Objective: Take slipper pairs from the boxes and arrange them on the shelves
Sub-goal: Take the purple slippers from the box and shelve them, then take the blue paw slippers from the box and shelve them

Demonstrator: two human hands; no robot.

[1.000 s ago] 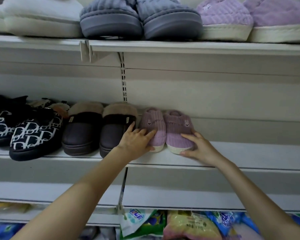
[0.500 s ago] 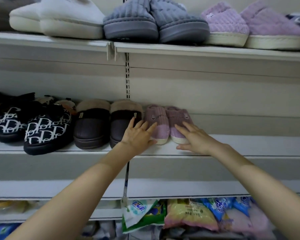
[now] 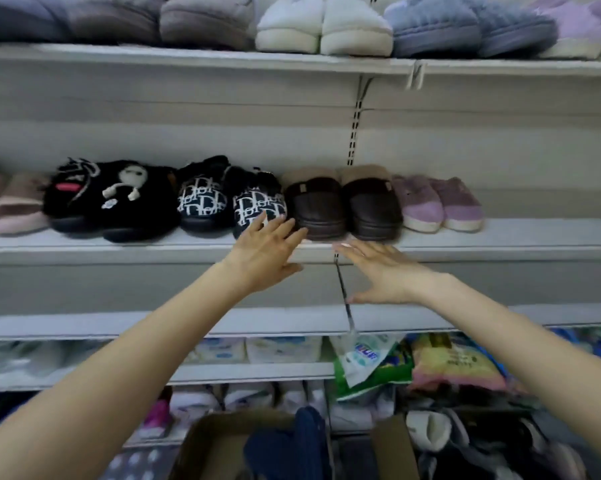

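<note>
A small purple slipper pair [image 3: 437, 206] stands on the middle shelf [image 3: 534, 237], right of a brown fur-lined pair [image 3: 344, 209]. Left of those are a black-and-white patterned pair [image 3: 229, 202] and a black fluffy pair [image 3: 108, 199]. My left hand [image 3: 264, 251] is open, fingers spread, its tips at the toe of the patterned slipper and the left brown one. My right hand [image 3: 382, 271] is open too, hovering just below the shelf edge under the brown pair, holding nothing. A cardboard box [image 3: 209, 441] with dark slippers [image 3: 292, 445] sits at the bottom.
The top shelf [image 3: 188, 58] carries grey, white, blue and lilac slipper pairs. Pink slippers [image 3: 11, 202] sit at the far left of the middle shelf. Below are packaged goods [image 3: 455, 365] and more slippers in a bin at the lower right.
Both hands have let go of the purple pair and drawn back to the left and down. The view has shifted left and down, showing the box.
</note>
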